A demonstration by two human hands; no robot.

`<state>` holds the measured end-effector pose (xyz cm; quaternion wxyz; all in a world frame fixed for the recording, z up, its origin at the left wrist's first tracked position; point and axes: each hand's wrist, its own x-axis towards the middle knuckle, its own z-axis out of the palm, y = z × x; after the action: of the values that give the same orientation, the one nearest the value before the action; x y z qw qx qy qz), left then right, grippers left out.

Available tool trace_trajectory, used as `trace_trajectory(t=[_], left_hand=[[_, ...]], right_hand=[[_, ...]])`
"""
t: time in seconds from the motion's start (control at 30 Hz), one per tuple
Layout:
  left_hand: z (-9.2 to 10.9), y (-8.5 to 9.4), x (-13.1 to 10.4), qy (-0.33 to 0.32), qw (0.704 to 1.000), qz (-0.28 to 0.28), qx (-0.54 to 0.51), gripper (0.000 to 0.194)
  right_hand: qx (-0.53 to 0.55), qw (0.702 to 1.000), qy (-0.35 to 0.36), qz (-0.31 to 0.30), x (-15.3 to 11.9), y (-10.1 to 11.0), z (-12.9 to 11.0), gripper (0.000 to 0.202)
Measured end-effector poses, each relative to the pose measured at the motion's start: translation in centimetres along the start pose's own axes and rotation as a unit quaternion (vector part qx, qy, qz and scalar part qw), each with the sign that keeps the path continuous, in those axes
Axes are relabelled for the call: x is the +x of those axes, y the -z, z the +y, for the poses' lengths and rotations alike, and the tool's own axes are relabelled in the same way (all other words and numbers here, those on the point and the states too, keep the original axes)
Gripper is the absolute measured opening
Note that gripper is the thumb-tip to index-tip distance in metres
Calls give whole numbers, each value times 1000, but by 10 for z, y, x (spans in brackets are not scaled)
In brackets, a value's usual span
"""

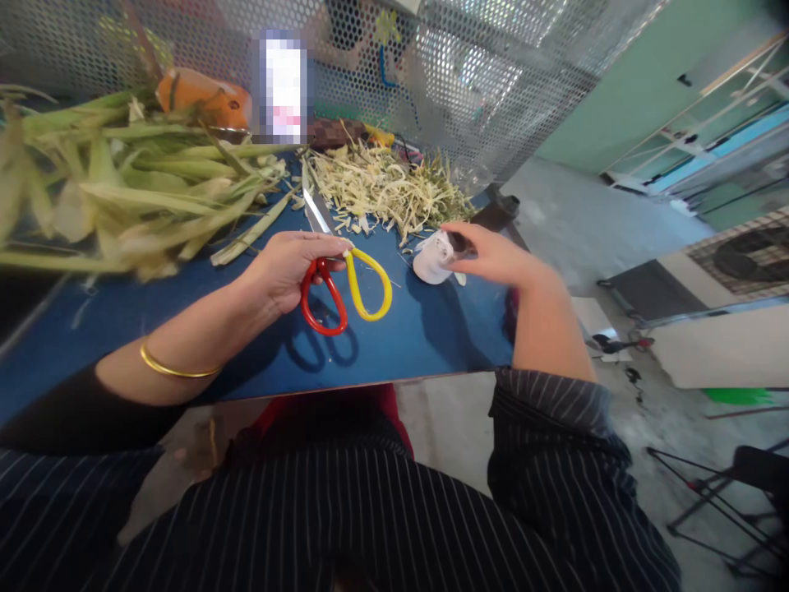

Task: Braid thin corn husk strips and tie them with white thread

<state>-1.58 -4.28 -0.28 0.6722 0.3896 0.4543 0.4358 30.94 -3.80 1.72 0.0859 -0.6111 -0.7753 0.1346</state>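
My left hand (296,267) pinches a pair of scissors (317,215) near the pivot. One loop is red, the other yellow, and both point toward me over the blue table (394,345). The metal blades point away, toward a heap of cut pale-green strips (388,187). On the right, my right hand (486,253) has its thumb and fingers spread at the side of a small white roll or cup-like object (432,258). Whether the fingertips grip it is unclear.
Long green husks or leaves (154,189) cover the table's left side. Behind them lie an orange object (206,99) and a blurred-out upright screen (283,86). A perforated metal panel (444,74) stands along the back. A black folding stool (758,473) is at the right.
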Motion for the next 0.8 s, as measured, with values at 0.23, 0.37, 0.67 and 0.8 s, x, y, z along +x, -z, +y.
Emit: trace_trajectory(t=[0.23, 0.37, 0.67, 0.8], left_hand=[[0, -3, -2, 10, 1000, 6, 4, 14], [-1, -4, -2, 18, 1000, 9, -5, 14], [-3, -4, -3, 9, 1000, 0, 9, 10], [-1, -6, -5, 13, 1000, 2, 7, 11]], right_hand=[[-61, 993, -34, 98, 0, -17, -14, 64], [-23, 997, 19, 72, 0, -8, 6, 62], [77, 975, -65, 196, -11, -27, 39, 75], [51, 939, -179, 289, -31, -49, 29, 48]])
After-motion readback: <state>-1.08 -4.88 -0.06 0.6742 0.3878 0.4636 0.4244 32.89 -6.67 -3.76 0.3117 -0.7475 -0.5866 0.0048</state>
